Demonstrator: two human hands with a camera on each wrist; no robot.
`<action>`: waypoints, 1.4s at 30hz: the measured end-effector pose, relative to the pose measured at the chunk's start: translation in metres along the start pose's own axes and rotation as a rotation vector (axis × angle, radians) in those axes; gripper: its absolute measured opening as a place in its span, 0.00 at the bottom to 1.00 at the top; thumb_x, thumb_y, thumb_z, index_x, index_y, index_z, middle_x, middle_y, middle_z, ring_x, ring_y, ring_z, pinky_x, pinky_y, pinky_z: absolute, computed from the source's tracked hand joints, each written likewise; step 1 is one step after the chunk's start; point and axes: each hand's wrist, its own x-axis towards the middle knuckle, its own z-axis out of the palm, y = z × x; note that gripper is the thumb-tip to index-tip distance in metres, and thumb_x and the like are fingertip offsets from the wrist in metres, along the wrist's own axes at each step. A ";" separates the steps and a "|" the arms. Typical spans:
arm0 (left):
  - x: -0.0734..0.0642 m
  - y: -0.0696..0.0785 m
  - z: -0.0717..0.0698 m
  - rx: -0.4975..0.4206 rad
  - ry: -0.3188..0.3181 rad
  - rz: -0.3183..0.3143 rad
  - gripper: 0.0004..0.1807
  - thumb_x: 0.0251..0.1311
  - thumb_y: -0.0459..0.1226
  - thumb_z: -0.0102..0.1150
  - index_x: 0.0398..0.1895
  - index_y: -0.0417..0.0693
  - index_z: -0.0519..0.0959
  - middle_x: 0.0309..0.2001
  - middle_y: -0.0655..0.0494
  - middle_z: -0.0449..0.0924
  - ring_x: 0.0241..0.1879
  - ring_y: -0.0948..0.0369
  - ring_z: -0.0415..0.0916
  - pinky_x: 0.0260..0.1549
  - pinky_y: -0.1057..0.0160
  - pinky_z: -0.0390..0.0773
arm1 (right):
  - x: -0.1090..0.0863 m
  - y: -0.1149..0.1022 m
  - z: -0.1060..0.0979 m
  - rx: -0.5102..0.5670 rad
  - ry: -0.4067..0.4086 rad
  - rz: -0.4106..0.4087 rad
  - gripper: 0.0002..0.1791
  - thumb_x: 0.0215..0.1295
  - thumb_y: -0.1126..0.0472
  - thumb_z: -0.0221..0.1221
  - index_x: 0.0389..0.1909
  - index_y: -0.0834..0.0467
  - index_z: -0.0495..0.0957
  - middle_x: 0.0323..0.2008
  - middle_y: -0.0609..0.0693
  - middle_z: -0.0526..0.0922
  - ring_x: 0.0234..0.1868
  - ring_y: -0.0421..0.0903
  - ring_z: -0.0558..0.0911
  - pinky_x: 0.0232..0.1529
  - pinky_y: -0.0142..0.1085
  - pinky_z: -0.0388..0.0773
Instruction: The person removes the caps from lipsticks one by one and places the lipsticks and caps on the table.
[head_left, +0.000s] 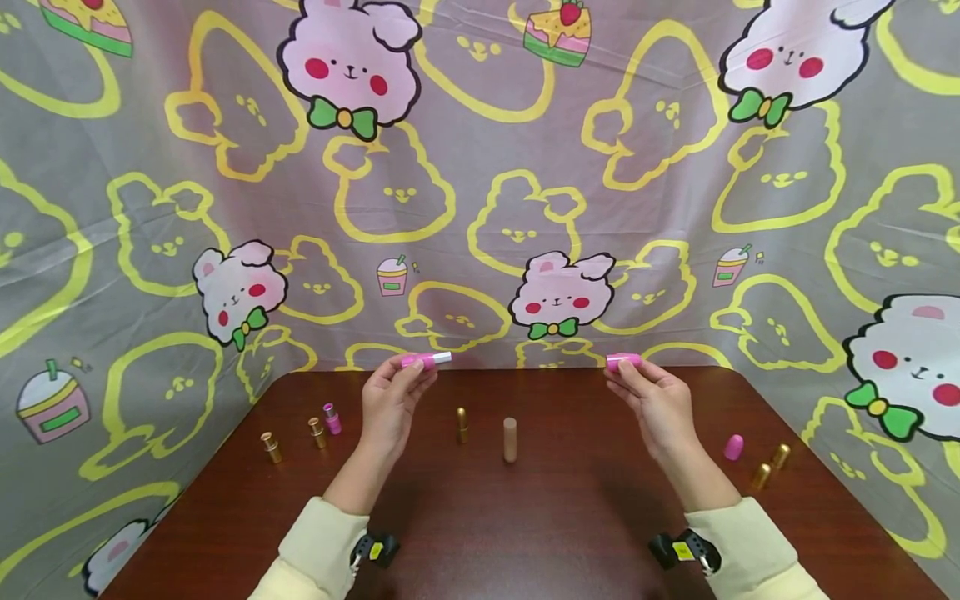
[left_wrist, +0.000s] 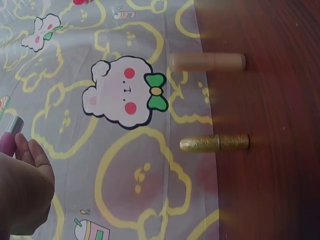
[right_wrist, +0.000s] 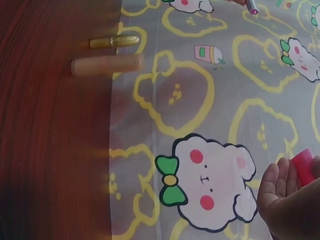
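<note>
My left hand (head_left: 388, 404) pinches a pink lipstick (head_left: 420, 361) above the table, its silver inner tube bare and pointing right; the left wrist view shows that silver tube (left_wrist: 16, 124) too. Opposite, my right hand (head_left: 663, 408) grips a pink lipstick cap (head_left: 622, 362) between thumb and fingers, also up in the air. A wide gap lies between the cap and the lipstick. On the table between the two arms stand a gold lipstick (head_left: 462, 427) with its cap on and a beige tube (head_left: 510, 442), both upright.
At the left of the brown table (head_left: 555, 525) stand a pink lipstick (head_left: 332, 420) and two gold lipsticks (head_left: 317, 433), all uncapped. On the right are another pink cap (head_left: 734, 447) and two gold caps (head_left: 762, 476). A cartoon-printed curtain (head_left: 465, 150) surrounds the back and sides.
</note>
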 end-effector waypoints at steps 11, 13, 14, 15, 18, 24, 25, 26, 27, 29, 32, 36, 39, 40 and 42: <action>-0.003 0.004 -0.017 0.080 0.052 -0.024 0.10 0.62 0.21 0.54 0.42 0.34 0.83 0.36 0.49 0.85 0.36 0.58 0.83 0.43 0.59 0.81 | -0.001 -0.006 -0.024 -0.111 -0.018 0.015 0.05 0.64 0.65 0.63 0.38 0.59 0.85 0.34 0.48 0.87 0.38 0.42 0.86 0.45 0.36 0.80; -0.003 0.005 -0.020 0.103 0.061 -0.030 0.11 0.61 0.21 0.55 0.45 0.32 0.82 0.37 0.49 0.85 0.36 0.58 0.84 0.44 0.59 0.81 | -0.002 -0.007 -0.029 -0.179 -0.008 0.005 0.05 0.63 0.64 0.64 0.38 0.58 0.85 0.34 0.46 0.87 0.38 0.41 0.86 0.44 0.34 0.80; -0.004 0.005 -0.021 0.115 0.064 -0.033 0.12 0.61 0.20 0.55 0.46 0.30 0.81 0.37 0.50 0.85 0.36 0.58 0.84 0.44 0.59 0.81 | -0.001 -0.007 -0.032 -0.219 -0.002 -0.004 0.05 0.63 0.63 0.64 0.38 0.57 0.85 0.34 0.45 0.87 0.37 0.40 0.86 0.43 0.33 0.80; -0.004 0.006 -0.023 0.131 0.065 -0.037 0.13 0.61 0.20 0.55 0.48 0.29 0.80 0.37 0.50 0.85 0.36 0.58 0.84 0.44 0.59 0.81 | -0.001 -0.008 -0.035 -0.273 0.003 -0.009 0.07 0.63 0.62 0.65 0.40 0.59 0.84 0.33 0.44 0.87 0.37 0.39 0.86 0.42 0.32 0.80; -0.003 0.007 -0.027 0.174 0.077 -0.044 0.15 0.60 0.20 0.56 0.51 0.24 0.77 0.37 0.51 0.85 0.35 0.59 0.84 0.44 0.60 0.81 | 0.002 -0.011 -0.044 -0.449 0.015 -0.022 0.13 0.63 0.58 0.65 0.44 0.63 0.83 0.32 0.40 0.86 0.35 0.37 0.85 0.39 0.28 0.80; -0.001 0.010 -0.036 0.256 0.123 -0.045 0.18 0.59 0.20 0.56 0.53 0.20 0.73 0.36 0.54 0.85 0.34 0.61 0.84 0.42 0.63 0.81 | 0.005 -0.020 -0.062 -0.757 0.025 -0.040 0.26 0.63 0.51 0.65 0.49 0.70 0.78 0.32 0.36 0.85 0.32 0.35 0.84 0.36 0.25 0.77; -0.001 0.011 -0.038 0.273 0.128 -0.042 0.18 0.59 0.20 0.57 0.54 0.20 0.73 0.36 0.55 0.85 0.34 0.61 0.84 0.42 0.64 0.81 | 0.005 -0.022 -0.065 -0.789 0.026 -0.043 0.27 0.62 0.50 0.65 0.49 0.70 0.79 0.32 0.36 0.85 0.32 0.35 0.83 0.36 0.25 0.77; -0.001 0.013 -0.039 0.297 0.136 -0.038 0.19 0.59 0.20 0.58 0.54 0.20 0.73 0.35 0.55 0.85 0.33 0.61 0.84 0.42 0.64 0.81 | 0.005 -0.023 -0.068 -0.813 0.025 -0.040 0.27 0.62 0.49 0.65 0.49 0.70 0.79 0.32 0.37 0.85 0.33 0.35 0.83 0.36 0.26 0.76; -0.001 0.014 -0.041 0.325 0.143 -0.034 0.19 0.58 0.21 0.58 0.54 0.20 0.73 0.35 0.56 0.85 0.33 0.62 0.84 0.41 0.65 0.81 | 0.005 -0.025 -0.070 -0.839 0.027 -0.038 0.27 0.62 0.48 0.65 0.49 0.69 0.79 0.33 0.37 0.85 0.34 0.35 0.83 0.37 0.26 0.76; -0.001 0.016 -0.045 0.397 0.161 -0.025 0.20 0.57 0.21 0.60 0.53 0.22 0.75 0.33 0.58 0.85 0.33 0.63 0.83 0.40 0.68 0.80 | 0.004 -0.028 -0.075 -0.893 0.033 -0.029 0.28 0.62 0.46 0.65 0.48 0.67 0.80 0.33 0.38 0.86 0.35 0.36 0.82 0.37 0.28 0.74; -0.001 0.018 -0.051 0.494 0.189 -0.023 0.20 0.55 0.23 0.63 0.52 0.26 0.77 0.32 0.61 0.85 0.34 0.66 0.80 0.36 0.71 0.78 | 0.003 -0.033 -0.083 -0.963 0.055 -0.001 0.28 0.60 0.42 0.65 0.48 0.63 0.82 0.33 0.40 0.86 0.33 0.40 0.77 0.26 0.34 0.72; 0.000 0.020 -0.059 0.552 0.204 -0.023 0.20 0.54 0.23 0.65 0.52 0.27 0.78 0.33 0.64 0.84 0.35 0.66 0.78 0.36 0.72 0.77 | 0.000 -0.039 -0.092 -1.023 0.086 0.057 0.30 0.57 0.38 0.65 0.49 0.58 0.81 0.38 0.42 0.82 0.23 0.48 0.69 0.11 0.39 0.67; -0.001 0.022 -0.064 0.558 0.208 -0.019 0.21 0.53 0.23 0.65 0.52 0.26 0.78 0.33 0.65 0.85 0.36 0.67 0.80 0.38 0.72 0.77 | -0.002 -0.040 -0.098 -1.060 0.090 0.072 0.31 0.57 0.37 0.65 0.50 0.58 0.80 0.42 0.46 0.80 0.16 0.48 0.67 0.10 0.41 0.69; -0.001 0.022 -0.066 0.559 0.210 -0.016 0.21 0.53 0.22 0.65 0.52 0.26 0.77 0.33 0.65 0.85 0.36 0.67 0.80 0.38 0.72 0.77 | -0.002 -0.039 -0.099 -1.070 0.084 0.068 0.30 0.57 0.38 0.65 0.50 0.58 0.81 0.43 0.49 0.81 0.16 0.48 0.67 0.11 0.41 0.70; -0.002 0.023 -0.069 0.552 0.216 -0.014 0.21 0.53 0.21 0.64 0.52 0.26 0.77 0.33 0.64 0.85 0.35 0.67 0.80 0.38 0.72 0.78 | -0.003 -0.037 -0.103 -1.101 0.074 0.057 0.29 0.59 0.39 0.64 0.49 0.59 0.81 0.44 0.53 0.82 0.16 0.47 0.69 0.13 0.41 0.72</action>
